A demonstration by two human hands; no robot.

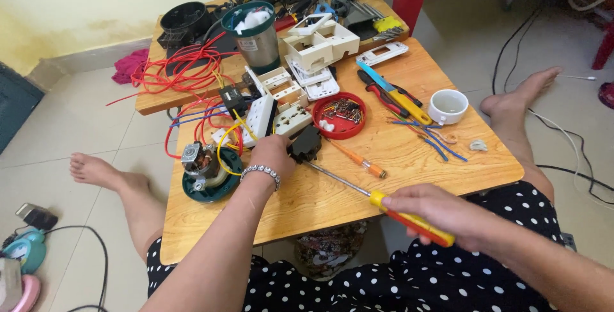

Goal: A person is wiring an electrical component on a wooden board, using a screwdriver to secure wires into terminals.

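Low wooden table [409, 158], near edge: left hand [272, 155], fingers closed on a black socket part [306, 144], pinning it steady for the yellow-handled screwdriver [384, 202] clamped in the right hand [441, 213], tip meeting it.

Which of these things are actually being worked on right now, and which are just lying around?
In use: left hand steadying the black part; right hand gripping the yellow-handled screwdriver, tip at that part.

Lying about: red dish of screws, white cup, orange screwdriver, motor, red wires.
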